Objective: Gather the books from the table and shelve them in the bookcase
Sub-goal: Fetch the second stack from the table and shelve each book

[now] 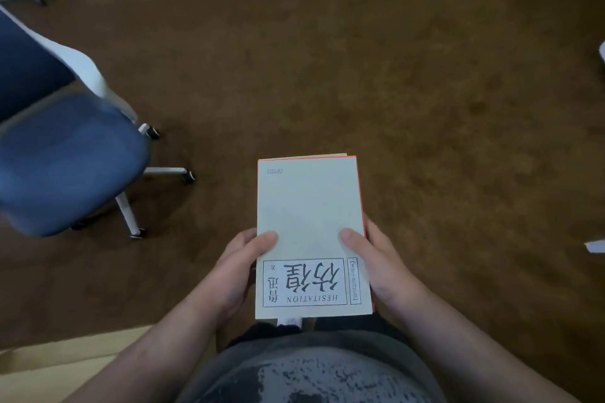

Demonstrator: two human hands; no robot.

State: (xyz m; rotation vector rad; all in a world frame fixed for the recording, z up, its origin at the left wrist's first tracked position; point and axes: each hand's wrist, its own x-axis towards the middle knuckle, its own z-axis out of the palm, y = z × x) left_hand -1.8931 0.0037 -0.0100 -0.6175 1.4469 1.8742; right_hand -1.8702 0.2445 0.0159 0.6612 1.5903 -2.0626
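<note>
book (307,206): pale cover, orange edge, held flat over brown carpet (393,59), title end toward body (reads upside down)
left hand (235,271): gripping book's left edge, thumb on cover
right hand (379,265): gripping right edge, thumb on cover
chair (65,157): blue, on casters, left of book, well apart
under book: more edges showing, count unclear

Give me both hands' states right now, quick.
Left hand: closed on the left edge of the white book.
Right hand: closed on the same book's right edge.
</note>
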